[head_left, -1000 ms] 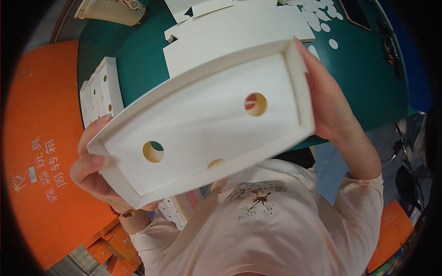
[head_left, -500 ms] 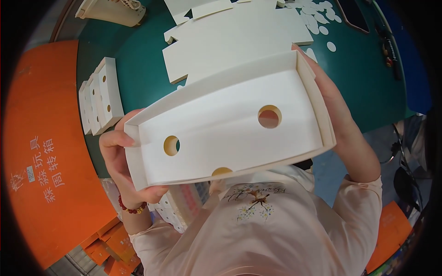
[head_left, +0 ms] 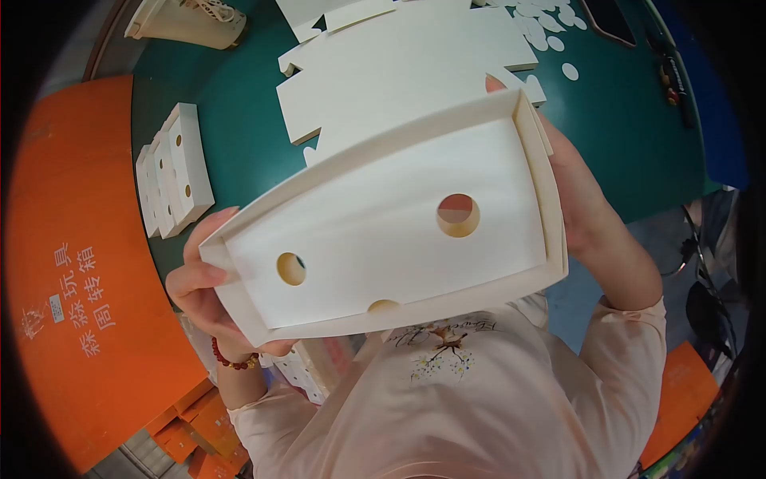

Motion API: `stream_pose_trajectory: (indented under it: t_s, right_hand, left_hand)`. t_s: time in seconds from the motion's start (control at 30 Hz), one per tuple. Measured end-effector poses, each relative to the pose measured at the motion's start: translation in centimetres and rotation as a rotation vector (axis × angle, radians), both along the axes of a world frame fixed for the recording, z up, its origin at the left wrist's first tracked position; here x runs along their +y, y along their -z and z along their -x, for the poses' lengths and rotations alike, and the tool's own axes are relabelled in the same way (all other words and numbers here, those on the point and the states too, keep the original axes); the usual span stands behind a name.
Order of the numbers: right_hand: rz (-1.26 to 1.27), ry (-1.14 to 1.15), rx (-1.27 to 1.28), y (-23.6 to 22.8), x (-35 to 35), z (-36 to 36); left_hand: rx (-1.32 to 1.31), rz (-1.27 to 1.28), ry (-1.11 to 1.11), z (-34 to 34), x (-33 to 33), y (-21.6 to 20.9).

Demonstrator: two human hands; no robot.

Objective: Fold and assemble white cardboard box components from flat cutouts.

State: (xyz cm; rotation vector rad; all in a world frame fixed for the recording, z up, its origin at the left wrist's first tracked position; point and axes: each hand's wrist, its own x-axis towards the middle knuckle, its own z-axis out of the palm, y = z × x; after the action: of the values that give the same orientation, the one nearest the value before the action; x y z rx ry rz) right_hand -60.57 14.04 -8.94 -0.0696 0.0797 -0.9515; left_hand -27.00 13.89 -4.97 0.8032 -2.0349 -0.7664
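Note:
Between my two hands is a shallow white cardboard box (head_left: 383, 215), tilted so that its inside shows. Its base has round holes, one of them cut off by the near wall. My left hand (head_left: 199, 279) grips the left short end, thumb at the end wall and other fingers partly under it. Round the far right corner closes my right hand (head_left: 562, 180), a fingertip showing above the far wall and most fingers hidden behind the box. Beyond it, flat white cardboard blanks (head_left: 399, 68) lie stacked on the green table (head_left: 622, 160).
Several folded white boxes (head_left: 179, 164) stand at the table's left edge. A beverage cup (head_left: 187, 22) is far left. Loose white paper discs (head_left: 550, 24), a phone (head_left: 610, 20) and a black pen-like item (head_left: 677, 92) lie far right. A large orange bin (head_left: 80, 239) flanks the table.
The box has shifted slightly left and tipped a little, both hands moving with it. My left thumb has slid along the end wall, and a right fingertip now shows over the far wall.

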Motion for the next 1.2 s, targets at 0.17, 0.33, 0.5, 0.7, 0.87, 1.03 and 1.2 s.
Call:
stream_pose_trajectory:
  t_s: [0.17, 0.33, 0.5, 0.7, 0.87, 1.03, 1.2]
  right_hand:
    - [0.078, 0.009, 0.282, -0.4, 0.6, -0.1]
    - [0.171, -0.131, 0.509, 0.3, 0.8, 0.9]
    - [0.162, -0.19, 0.194, 1.3, 0.9, -1.2]
    - [0.073, -0.165, -0.411, 3.6, 0.8, -3.3]
    - [-0.211, -0.116, -0.203, 0.1, 1.2, -2.3]
    - [-0.071, -0.041, -0.132, 0.1, 0.6, -2.1]
    - [0.087, -0.073, 0.461, -1.6, 0.8, -2.9]
  left_hand:
    - [0.088, -0.018, 0.004, -0.7, 0.0, 0.6]
    - [0.188, -0.001, -0.057, 0.1, 0.0, -0.5]
    - [-0.027, 0.131, -0.077, 1.6, 1.6, -5.0]
    - [-0.398, 0.022, 0.269, 2.0, -1.8, -11.4]
    - [-0.477, 0.042, 0.246, 2.5, -2.0, -11.6]
    - [-0.643, 0.209, 0.125, 2.5, -1.1, -11.5]
    - [-0.389, -0.017, 0.075, 2.4, -1.1, -11.3]
